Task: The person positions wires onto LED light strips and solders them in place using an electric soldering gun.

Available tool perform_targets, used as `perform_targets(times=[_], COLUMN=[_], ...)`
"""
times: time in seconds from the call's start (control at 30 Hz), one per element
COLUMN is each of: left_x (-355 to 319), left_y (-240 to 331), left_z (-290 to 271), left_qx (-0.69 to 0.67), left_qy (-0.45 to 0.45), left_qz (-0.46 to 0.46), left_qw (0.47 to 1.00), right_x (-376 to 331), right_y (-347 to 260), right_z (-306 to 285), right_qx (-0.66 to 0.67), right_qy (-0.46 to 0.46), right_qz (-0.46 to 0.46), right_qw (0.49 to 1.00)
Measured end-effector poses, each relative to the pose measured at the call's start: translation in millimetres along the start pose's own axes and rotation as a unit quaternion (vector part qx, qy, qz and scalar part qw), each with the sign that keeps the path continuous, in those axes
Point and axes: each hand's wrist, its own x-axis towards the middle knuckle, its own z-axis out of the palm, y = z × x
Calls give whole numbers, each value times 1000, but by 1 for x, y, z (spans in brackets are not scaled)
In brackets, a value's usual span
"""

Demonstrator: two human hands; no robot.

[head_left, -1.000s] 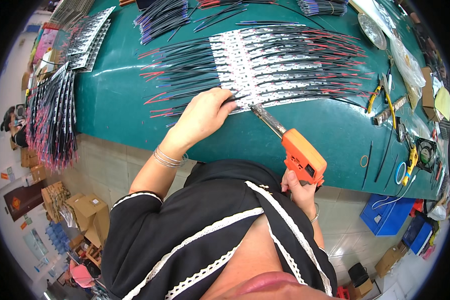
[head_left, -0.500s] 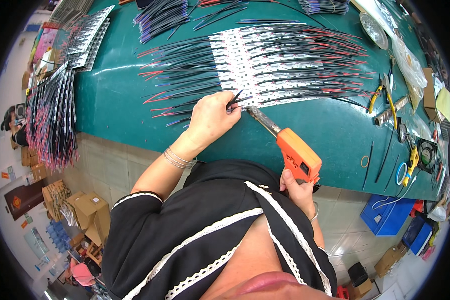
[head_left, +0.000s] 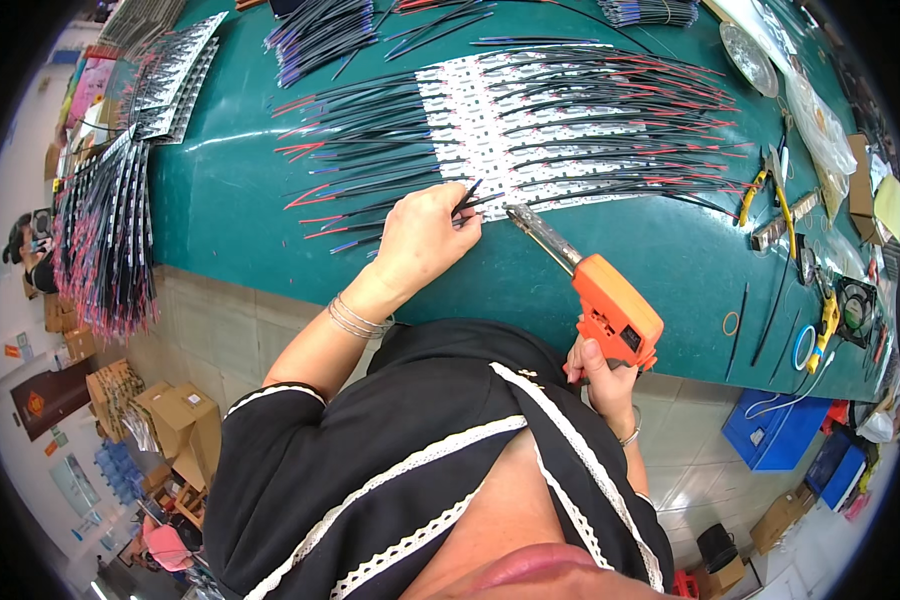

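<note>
My left hand [head_left: 425,238] pinches a thin black wire [head_left: 467,196] at the near edge of a row of white strip boards [head_left: 530,120] with red and black wires, laid on the green table [head_left: 230,210]. My right hand [head_left: 600,375] grips the handle of an orange soldering gun [head_left: 615,310]. Its metal tip [head_left: 520,218] points at the strips, just right of my left fingers.
More wire bundles [head_left: 320,30] lie at the table's far side. Finished strips [head_left: 100,230] hang over the left end. Yellow-handled pliers [head_left: 760,190], small tools and a fan [head_left: 855,305] sit at the right. Cardboard boxes [head_left: 160,415] and blue crates [head_left: 775,430] stand on the floor.
My left hand slid toward me and to the right, off the strips, now pinching a wire. The soldering gun drew back slightly with its tip still at the strips' near edge.
</note>
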Motion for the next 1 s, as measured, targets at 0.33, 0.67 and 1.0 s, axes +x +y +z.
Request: perform_targets(times=[0.33, 0.67, 1.0], left_x=[-2, 7, 8], left_y=[-2, 3, -2], left_z=[-7, -29, -20], left_qx=[-85, -40, 48], left_qy=[-11, 64, 49], left_qz=[13, 95, 120], left_qw=[996, 993, 990], right_x=[6, 13, 13], right_y=[-2, -11, -4], right_z=[-4, 3, 3], right_qx=[7, -23, 5], right_qy=[5, 0, -7], right_qz=[-26, -48, -15], right_qw=[1000, 999, 1000])
